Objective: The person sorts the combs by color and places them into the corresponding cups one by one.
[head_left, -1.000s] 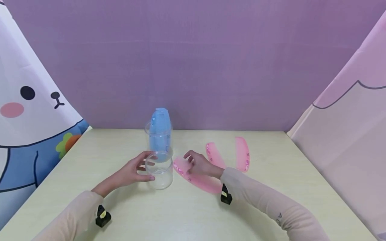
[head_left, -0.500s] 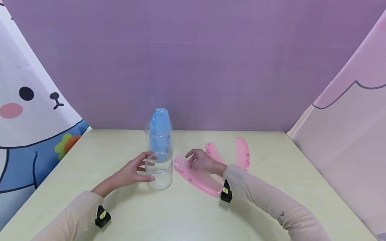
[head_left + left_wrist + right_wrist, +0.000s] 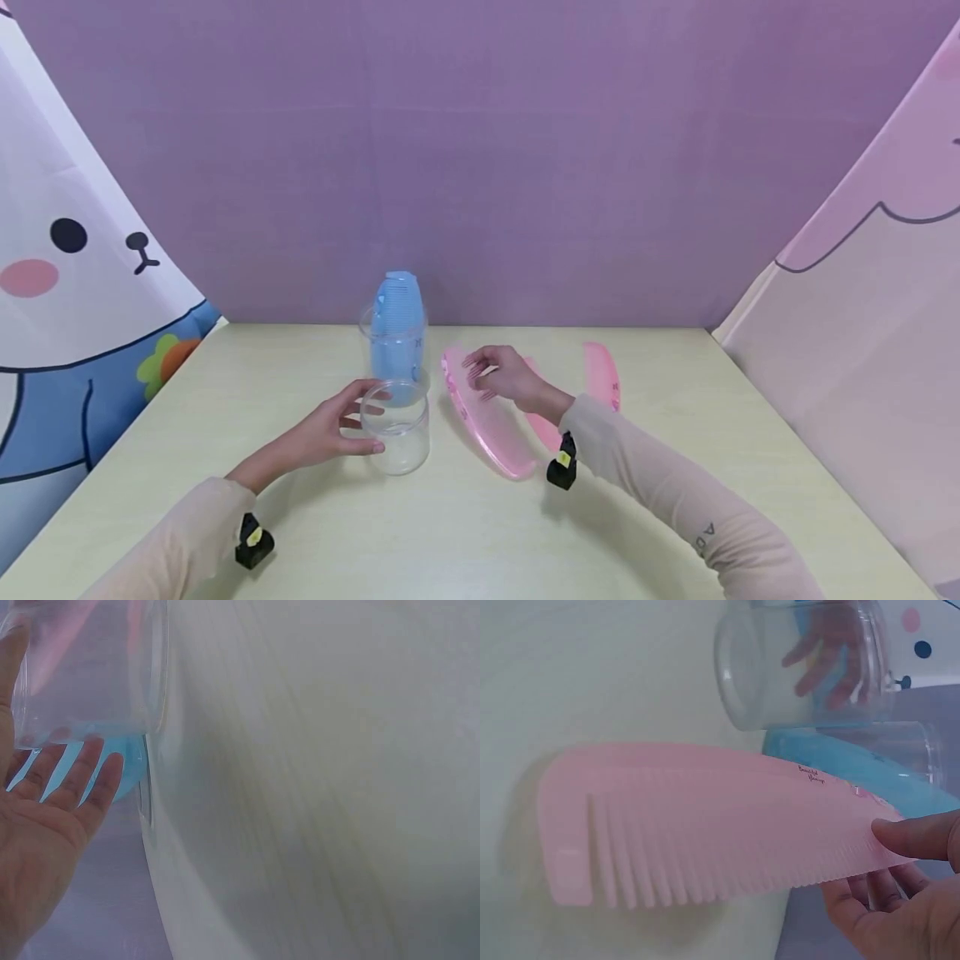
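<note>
My left hand (image 3: 333, 425) holds a clear plastic cup (image 3: 405, 446) by its side, thumb in front and fingers behind. That cup stands upright on the table. Between thumb and fingers, my right hand (image 3: 510, 375) pinches a pink comb (image 3: 690, 817) near its far end. The comb slants over the table, its near end lower, with its teeth facing right in the head view. Behind the held cup stands another clear cup (image 3: 365, 323) with blue combs (image 3: 397, 317) upright in it. Also in the left wrist view, the fingers (image 3: 79, 776) lie along the cup's wall.
Two more pink combs lie on the table right of centre: one comb (image 3: 602, 375) in the open, the other comb (image 3: 543, 432) partly hidden by my right hand and forearm. A purple backdrop (image 3: 480, 167) rises behind the table, with printed cloths at both sides.
My right hand has lifted the pink comb's far end and moved it away from me, turning the comb more lengthwise. The left hand and its cup have stayed in place.
</note>
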{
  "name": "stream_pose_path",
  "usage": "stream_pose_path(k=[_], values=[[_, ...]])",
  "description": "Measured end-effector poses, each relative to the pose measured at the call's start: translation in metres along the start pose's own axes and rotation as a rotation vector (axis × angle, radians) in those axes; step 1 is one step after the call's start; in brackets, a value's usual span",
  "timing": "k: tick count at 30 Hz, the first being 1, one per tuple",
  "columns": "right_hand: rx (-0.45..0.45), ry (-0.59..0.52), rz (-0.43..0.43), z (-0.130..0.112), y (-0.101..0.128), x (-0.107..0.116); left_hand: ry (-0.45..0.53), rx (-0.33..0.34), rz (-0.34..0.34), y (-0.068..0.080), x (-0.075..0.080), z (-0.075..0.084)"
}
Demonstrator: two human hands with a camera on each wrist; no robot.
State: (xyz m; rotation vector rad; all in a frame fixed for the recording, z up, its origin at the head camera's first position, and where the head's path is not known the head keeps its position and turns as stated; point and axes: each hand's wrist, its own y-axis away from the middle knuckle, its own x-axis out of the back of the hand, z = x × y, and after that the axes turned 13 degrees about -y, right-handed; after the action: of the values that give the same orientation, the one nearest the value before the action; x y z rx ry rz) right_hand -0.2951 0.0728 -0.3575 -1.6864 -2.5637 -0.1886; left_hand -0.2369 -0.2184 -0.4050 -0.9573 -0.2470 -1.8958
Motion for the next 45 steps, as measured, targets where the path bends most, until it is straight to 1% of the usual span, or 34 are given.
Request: stream_pose_path(k=[4, 12, 17, 26, 30, 36, 45], values=[[0.041, -0.056, 0.038, -0.009, -0.001, 0.001, 0.0, -0.007, 0.001, 0.0, 0.0, 0.001], [0.088, -0.183, 0.166, -0.028, -0.003, -0.001, -0.003, -0.003, 0.002, 0.002, 0.0, 0.002], [0.158, -0.244, 0.201, -0.043, -0.003, -0.003, 0.001, -0.002, 0.001, 0.001, -0.001, 0.003], [0.341, -0.314, 0.209, -0.067, -0.002, -0.011, 0.005, 0.001, 0.003, 0.002, -0.001, 0.005], [0.4, -0.355, 0.212, -0.074, -0.001, -0.017, 0.003, 0.003, 0.001, 0.002, 0.0, 0.005], [0.428, -0.434, 0.216, -0.082, 0.0, -0.028, -0.008, 0.003, -0.002, 0.001, 0.001, 0.004], [0.491, -0.474, 0.198, -0.088, 0.003, -0.04, -0.008, -0.005, 0.0, 0.002, 0.001, 0.005]])
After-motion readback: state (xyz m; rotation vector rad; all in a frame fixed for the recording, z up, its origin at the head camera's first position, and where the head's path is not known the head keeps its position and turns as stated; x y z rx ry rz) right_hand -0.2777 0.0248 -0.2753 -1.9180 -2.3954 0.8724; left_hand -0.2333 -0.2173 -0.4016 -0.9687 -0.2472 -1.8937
